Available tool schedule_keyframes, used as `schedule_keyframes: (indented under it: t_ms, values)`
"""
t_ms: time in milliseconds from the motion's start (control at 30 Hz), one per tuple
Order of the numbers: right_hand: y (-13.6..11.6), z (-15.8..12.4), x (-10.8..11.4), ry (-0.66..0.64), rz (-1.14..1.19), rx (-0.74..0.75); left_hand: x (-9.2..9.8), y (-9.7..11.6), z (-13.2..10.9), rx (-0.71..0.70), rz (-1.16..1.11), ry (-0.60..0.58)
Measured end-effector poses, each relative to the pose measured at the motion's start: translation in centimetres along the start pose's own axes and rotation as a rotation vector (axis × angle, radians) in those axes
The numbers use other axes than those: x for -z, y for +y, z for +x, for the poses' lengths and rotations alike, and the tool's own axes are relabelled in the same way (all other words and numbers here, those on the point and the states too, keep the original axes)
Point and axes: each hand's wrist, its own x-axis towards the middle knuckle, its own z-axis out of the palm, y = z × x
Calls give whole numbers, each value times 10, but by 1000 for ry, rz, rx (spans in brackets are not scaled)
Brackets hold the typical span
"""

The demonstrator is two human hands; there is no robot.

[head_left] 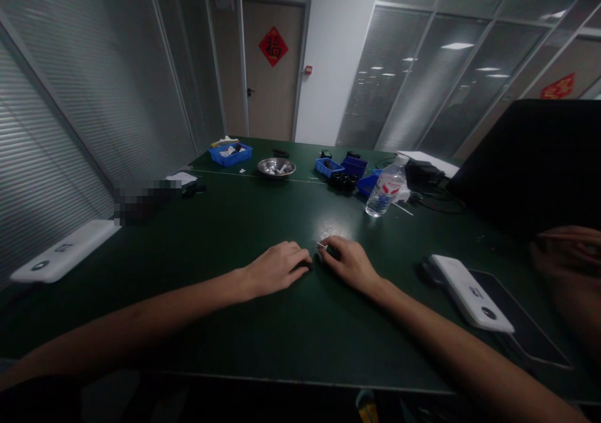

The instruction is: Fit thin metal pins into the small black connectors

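My left hand rests low over the green tabletop, its fingers closed around a small dark piece that shows only at the fingertips. Just to the right, my right hand is curled around a slim tool with a dark handle. A thin shiny shaft sticks out of its fingers, pointing left toward my left hand. The tool's exact kind cannot be made out. A small gap separates the two hands, and they do not touch.
A water bottle stands beyond my right hand. Farther back are a metal bowl, a blue tray and several blue bins. White devices lie left and right. Another person's hand is at the right edge.
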Motion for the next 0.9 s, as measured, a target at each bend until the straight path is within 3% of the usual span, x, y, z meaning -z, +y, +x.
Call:
schedule_keyframes:
  t_ms: [100,200,333,467,567,700,900]
  values:
    - [0,-1,2,-18,-6,-8,9,-9,-10,8,-7,-18]
    - [-1,-1,4,-42,-12,-7,28,-34,-25,135,-76,10]
    - [-1,-1,4,-54,-20,-10,67,-95,-52,368,-76,90]
    - [-1,-2,5,-62,-26,-9,110,-165,-88,570,99,224]
    - [-2,-2,5,-64,-30,-7,134,-204,-112,649,250,313]
    - [-3,-3,6,-74,-31,7,147,-227,-130,697,318,321]
    - [0,-3,3,-69,-48,10,141,-235,-134,585,372,394]
